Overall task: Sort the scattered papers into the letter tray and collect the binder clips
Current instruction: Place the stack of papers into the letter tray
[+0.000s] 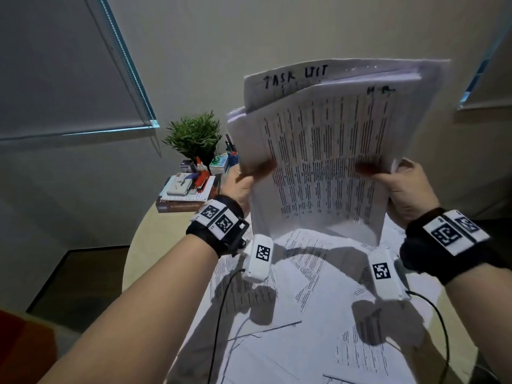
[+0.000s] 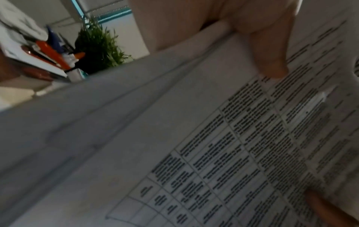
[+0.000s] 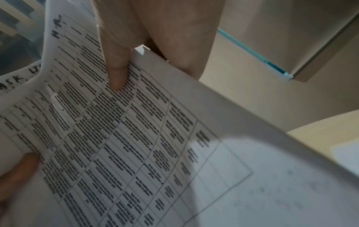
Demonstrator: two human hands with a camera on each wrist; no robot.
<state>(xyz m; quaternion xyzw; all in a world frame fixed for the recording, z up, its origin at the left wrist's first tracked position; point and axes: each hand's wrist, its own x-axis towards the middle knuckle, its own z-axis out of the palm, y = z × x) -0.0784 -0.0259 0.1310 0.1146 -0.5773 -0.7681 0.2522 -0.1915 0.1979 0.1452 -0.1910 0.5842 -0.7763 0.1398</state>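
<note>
Left hand (image 1: 243, 187) and right hand (image 1: 407, 187) pinch paper stack's (image 1: 318, 151) side edges, raised above table (image 1: 144, 245).

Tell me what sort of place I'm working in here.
Probably an office or home study: printed sheets lie across a round table, roller blinds cover the window, and a potted plant stands beside stacked books and stationery.
</note>
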